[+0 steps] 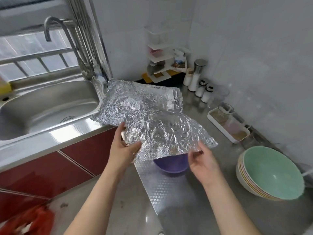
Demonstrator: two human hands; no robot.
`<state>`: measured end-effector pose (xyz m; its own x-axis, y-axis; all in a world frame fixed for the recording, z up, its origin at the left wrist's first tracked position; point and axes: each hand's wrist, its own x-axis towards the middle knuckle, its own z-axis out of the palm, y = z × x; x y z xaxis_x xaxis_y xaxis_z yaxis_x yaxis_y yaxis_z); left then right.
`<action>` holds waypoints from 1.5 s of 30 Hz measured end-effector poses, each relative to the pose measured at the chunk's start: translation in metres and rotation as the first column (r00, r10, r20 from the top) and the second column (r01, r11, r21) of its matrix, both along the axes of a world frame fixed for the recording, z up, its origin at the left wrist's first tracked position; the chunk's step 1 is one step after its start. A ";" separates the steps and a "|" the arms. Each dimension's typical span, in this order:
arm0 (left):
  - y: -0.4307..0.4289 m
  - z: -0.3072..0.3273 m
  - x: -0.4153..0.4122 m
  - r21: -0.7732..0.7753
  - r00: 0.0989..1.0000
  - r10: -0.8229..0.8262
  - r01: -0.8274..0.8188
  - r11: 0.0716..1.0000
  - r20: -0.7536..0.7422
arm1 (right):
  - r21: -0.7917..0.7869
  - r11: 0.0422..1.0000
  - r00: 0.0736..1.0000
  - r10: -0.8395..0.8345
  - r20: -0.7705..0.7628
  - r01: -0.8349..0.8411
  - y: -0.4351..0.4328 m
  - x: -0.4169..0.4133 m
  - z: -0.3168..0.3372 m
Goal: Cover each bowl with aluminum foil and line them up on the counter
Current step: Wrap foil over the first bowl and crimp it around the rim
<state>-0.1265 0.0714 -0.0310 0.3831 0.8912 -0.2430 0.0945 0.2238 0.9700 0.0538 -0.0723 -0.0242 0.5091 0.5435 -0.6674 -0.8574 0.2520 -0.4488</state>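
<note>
I log a steel sink [49, 106] far left, its faucet [73, 46] behind it. A white corner rack [159, 48] stands far centre. Shakers [199, 90] and a white tray [220, 128] line the right wall. Red cabinet doors [84, 150] sit near left.

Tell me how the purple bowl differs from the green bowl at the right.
The purple bowl stands alone; the green bowl tops a stack of bowls. The purple bowl is mostly hidden under the foil sheet that the left hand and right hand hold over it; the green bowl lies fully open. Both sit upright on the steel counter, neither wrapped yet.
</note>
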 end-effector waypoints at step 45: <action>0.004 -0.052 0.006 -0.149 0.980 -0.015 -0.015 0.989 -0.197 | -0.721 0.563 0.541 0.783 0.308 -0.404 -0.012 0.090 -0.054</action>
